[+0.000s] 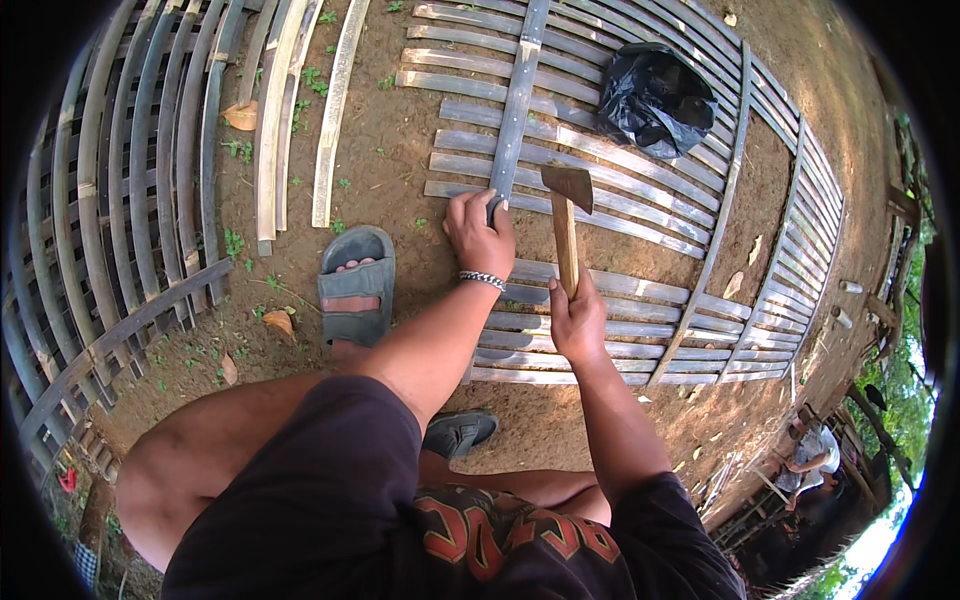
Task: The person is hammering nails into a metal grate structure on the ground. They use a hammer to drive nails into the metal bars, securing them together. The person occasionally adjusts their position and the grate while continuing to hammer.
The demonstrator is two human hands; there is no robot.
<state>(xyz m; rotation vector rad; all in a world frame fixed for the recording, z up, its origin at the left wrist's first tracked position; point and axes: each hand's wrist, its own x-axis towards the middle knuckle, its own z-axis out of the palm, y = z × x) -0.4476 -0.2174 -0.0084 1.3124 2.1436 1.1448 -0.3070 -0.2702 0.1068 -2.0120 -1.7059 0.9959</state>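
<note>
My right hand (579,320) is closed round the wooden handle of a hatchet (566,240), which stands upright with its dark metal head at the top, above the slats. My left hand (480,235) wraps its fingers round the near end of a grey bamboo crosspiece (520,95). That crosspiece runs away from me over a row of split bamboo slats (580,180) lying on the ground, with nail-like dots along it. Just what lies under my left fingertips is partly hidden.
A black plastic bag (655,100) sits on the slatted panel. Loose bamboo strips (338,120) lie left of it, beside another bamboo lattice (130,180). My sandalled foot (357,285) is near my left hand. Another person (812,455) sits at far right.
</note>
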